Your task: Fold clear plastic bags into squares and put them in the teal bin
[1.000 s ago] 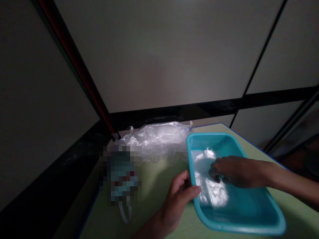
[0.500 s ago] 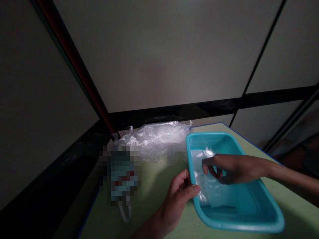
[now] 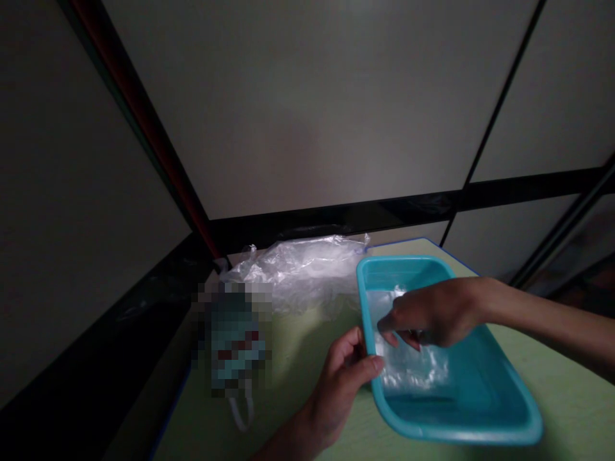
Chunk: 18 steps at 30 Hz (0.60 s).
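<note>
My left hand (image 3: 343, 387) grips the near left rim of a teal plastic basin (image 3: 485, 432), thumb over the edge and fingers outside. Inside the basin lies clear, shiny plastic packaging (image 3: 413, 374), spread along its left part; what it contains, if anything, I cannot make out. Over this plastic hangs my right hand (image 3: 427, 317), palm down, its bent fingers apart and their tips at or just above the surface. No object shows between them.
Crumpled clear plastic (image 3: 307, 262) lies along the back of the green table (image 3: 288, 358). At left sits a pixelated item with a white loop (image 3: 243, 413). Pale panels (image 3: 336, 128) with black trim rise behind the table.
My right hand has shifted slightly left and its fingers reach lower toward the plastic, which shows a changed shine. My left hand keeps its hold on the basin rim.
</note>
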Each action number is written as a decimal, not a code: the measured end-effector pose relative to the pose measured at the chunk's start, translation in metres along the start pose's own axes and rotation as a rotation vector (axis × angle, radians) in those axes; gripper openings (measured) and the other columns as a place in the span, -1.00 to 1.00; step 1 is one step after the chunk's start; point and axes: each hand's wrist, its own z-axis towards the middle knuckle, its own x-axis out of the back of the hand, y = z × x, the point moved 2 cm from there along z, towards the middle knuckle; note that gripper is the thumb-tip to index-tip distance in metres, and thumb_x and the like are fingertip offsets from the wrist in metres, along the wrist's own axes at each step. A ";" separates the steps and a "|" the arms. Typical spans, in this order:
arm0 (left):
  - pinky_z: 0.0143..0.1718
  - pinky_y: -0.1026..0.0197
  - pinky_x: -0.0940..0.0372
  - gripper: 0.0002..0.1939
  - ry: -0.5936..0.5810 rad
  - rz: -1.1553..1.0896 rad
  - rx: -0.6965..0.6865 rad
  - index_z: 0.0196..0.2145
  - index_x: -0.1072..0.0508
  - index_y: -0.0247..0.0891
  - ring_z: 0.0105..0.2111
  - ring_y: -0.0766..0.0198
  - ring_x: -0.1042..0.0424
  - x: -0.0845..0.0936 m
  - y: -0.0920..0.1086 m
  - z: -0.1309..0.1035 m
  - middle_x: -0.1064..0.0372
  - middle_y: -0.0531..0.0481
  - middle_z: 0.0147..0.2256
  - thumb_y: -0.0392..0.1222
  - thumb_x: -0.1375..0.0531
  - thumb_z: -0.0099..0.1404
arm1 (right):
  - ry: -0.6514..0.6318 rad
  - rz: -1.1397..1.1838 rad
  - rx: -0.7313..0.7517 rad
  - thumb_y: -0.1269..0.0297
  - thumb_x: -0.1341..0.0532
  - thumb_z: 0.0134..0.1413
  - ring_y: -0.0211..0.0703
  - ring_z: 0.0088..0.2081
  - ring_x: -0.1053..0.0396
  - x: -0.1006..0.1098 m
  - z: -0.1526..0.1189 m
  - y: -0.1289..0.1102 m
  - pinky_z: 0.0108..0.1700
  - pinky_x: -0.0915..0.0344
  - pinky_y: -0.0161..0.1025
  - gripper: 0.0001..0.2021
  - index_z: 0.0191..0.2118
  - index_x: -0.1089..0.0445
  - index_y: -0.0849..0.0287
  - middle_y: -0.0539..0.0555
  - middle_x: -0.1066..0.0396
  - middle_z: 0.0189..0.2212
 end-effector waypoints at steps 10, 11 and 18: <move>-0.26 0.28 -0.13 -0.80 0.014 -0.019 -0.009 -0.33 -0.42 -0.32 -0.27 0.21 -0.29 -0.002 -0.001 0.000 -0.36 -0.06 -0.33 -0.26 -0.19 0.02 | 0.125 -0.084 -0.008 0.69 -0.10 -0.18 -0.06 -0.21 -0.33 -0.016 0.003 0.006 -0.24 -0.22 -0.25 -0.66 -0.24 -0.39 0.28 0.14 -0.41 -0.29; -0.28 0.29 -0.13 -0.80 0.014 -0.028 -0.007 -0.33 -0.42 -0.32 -0.28 0.22 -0.29 -0.002 -0.001 0.000 -0.36 -0.05 -0.35 -0.26 -0.19 0.02 | 0.127 -0.092 -0.033 0.69 -0.09 -0.17 -0.05 -0.22 -0.34 -0.019 0.004 0.009 -0.24 -0.22 -0.23 -0.67 -0.25 -0.40 0.28 0.15 -0.41 -0.30; -0.32 0.31 -0.10 -0.82 0.048 -0.033 0.005 -0.40 -0.41 -0.34 -0.38 0.29 -0.23 -0.002 -0.002 0.001 -0.30 0.01 -0.45 -0.26 -0.23 -0.04 | 0.221 -0.132 -0.013 0.64 -0.07 -0.10 -0.04 -0.25 -0.36 -0.034 0.006 0.015 -0.25 -0.25 -0.19 -0.70 -0.24 -0.40 0.26 0.16 -0.43 -0.32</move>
